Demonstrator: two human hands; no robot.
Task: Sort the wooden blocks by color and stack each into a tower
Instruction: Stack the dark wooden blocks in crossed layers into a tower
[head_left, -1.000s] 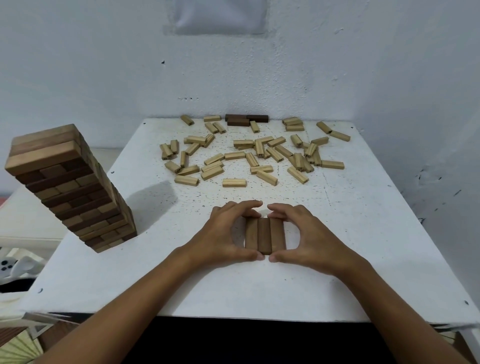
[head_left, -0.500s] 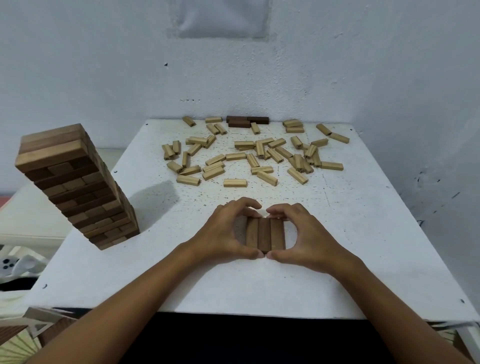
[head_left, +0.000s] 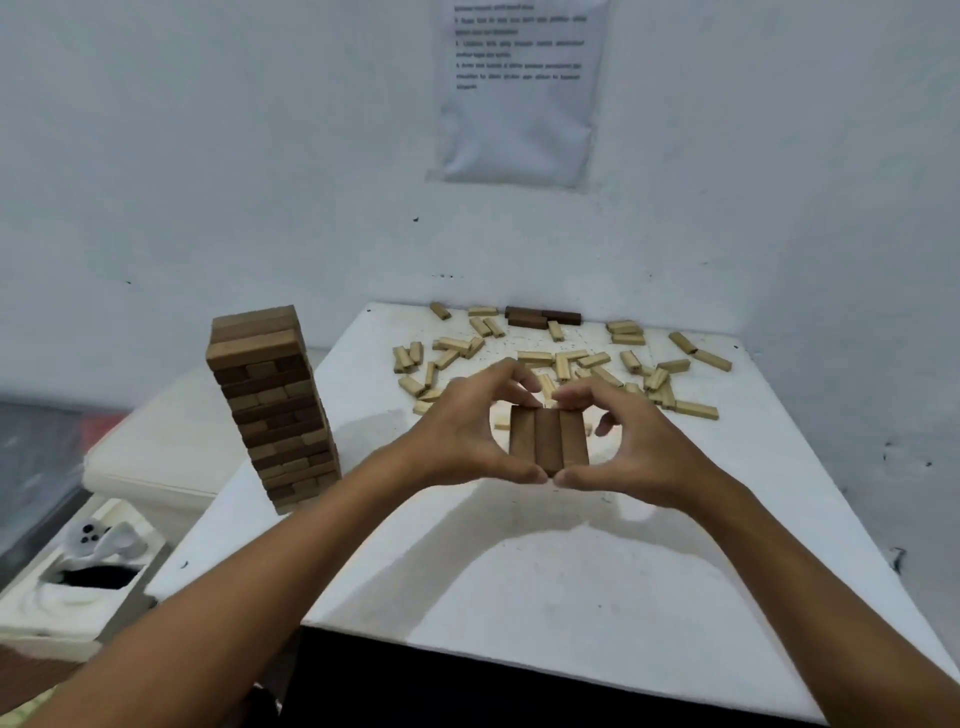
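Three brown blocks (head_left: 548, 439) lie side by side as one flat row, lifted above the white table (head_left: 571, 571). My left hand (head_left: 462, 441) grips the row's left side, fingers over the far end and thumb at the near end. My right hand (head_left: 639, 447) grips the right side the same way. A tall tower of brown blocks (head_left: 272, 405) stands at the table's left edge. Several light blocks (head_left: 571, 364) lie scattered across the far half. Dark blocks (head_left: 540, 317) lie by the back wall.
White walls close the table at the back and right. A printed sheet (head_left: 519, 88) hangs on the back wall. A low white surface (head_left: 156, 457) and a white box (head_left: 78, 582) sit to the left, below table height.
Both hands have lifted the row of three brown blocks off the table, upward and slightly forward. The camera has tilted up, showing more wall.
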